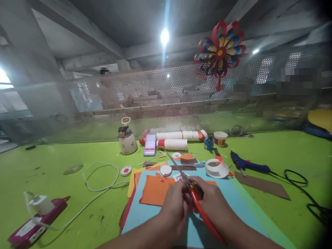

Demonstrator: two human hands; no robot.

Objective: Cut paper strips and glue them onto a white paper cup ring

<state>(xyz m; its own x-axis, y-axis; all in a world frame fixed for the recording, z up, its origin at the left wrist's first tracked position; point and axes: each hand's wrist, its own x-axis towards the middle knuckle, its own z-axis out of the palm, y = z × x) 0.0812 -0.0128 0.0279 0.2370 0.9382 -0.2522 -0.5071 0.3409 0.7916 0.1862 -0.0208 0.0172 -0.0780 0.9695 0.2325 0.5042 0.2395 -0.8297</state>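
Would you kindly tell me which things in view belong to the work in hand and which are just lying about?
Likely in the work:
- scissors, in the right hand
- orange paper, near the left hand
- perhaps the glue gun, untouched

Seemingly just lying about:
- phone
- spray bottle
- power strip

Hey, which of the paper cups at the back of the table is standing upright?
The single red-and-white cup, just right of the small blue object; the other cups back there are nested in stacks lying on their sides.
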